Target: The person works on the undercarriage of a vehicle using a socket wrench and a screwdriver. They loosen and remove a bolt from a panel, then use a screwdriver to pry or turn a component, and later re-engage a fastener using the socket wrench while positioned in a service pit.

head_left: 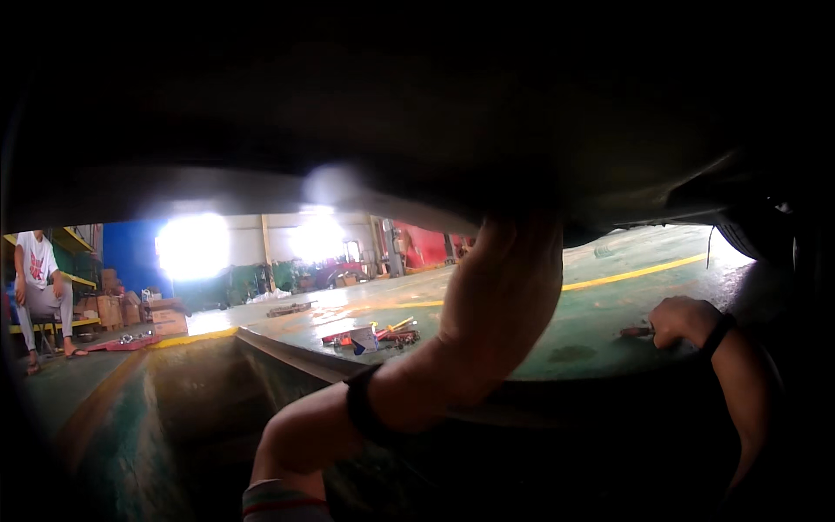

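Note:
My left hand (pixel 520 261) reaches up against the dark underside of a vehicle (pixel 417 196), and its fingers vanish into the shadow there. Whether it holds anything is hidden. Over on the right, my right hand (pixel 682 322) rests low at the green floor, with its fingers curled closed. From them sticks out the end of a small tool with a dark red handle (pixel 637 331); its exact kind is too small to make out. Each wrist wears a black band.
A pit (pixel 200 383) with a yellow-edged rim opens at lower left. Beyond it, hand tools and a red tray (pixel 370 336) lie on the floor. Cardboard boxes (pixel 168 317) stand farther left, near a seated person (pixel 42 287). A tyre (pixel 744 237) is at far right.

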### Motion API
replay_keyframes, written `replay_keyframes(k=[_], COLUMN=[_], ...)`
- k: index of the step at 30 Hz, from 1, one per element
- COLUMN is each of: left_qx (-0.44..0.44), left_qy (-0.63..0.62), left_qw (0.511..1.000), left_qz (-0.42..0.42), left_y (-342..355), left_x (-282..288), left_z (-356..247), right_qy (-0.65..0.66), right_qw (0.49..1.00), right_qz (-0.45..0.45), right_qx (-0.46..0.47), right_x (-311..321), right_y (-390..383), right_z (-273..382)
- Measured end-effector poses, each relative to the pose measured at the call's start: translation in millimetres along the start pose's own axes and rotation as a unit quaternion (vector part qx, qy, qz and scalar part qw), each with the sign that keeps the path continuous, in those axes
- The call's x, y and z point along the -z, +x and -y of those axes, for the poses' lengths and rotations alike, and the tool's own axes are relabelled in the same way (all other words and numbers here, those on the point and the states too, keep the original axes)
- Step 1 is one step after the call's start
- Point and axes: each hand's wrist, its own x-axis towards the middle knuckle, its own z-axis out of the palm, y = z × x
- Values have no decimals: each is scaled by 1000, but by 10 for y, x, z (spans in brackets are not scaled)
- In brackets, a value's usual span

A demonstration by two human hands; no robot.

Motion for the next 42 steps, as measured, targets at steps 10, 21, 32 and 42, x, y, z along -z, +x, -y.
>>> replay_keyframes(k=[10, 21, 32, 42], left_qx=[20, 35, 37, 54], left_qy=[57, 35, 64, 122], left_qw=[979, 993, 986, 960], left_qz=[193, 106, 150, 247], left_y=[43, -33, 54, 48], left_x=[410, 311, 311, 451], left_z=[-119, -158, -163, -245], right_qy=[16, 43, 5, 103], right_qw=[1000, 999, 999, 993], right_qz=[-11, -7, 9, -52], right_qx=[0, -2, -33, -24], right_x=[-39, -153, -136, 264], right_y=[-29, 127, 67, -353], right_z=[-78, -179, -133, 289])
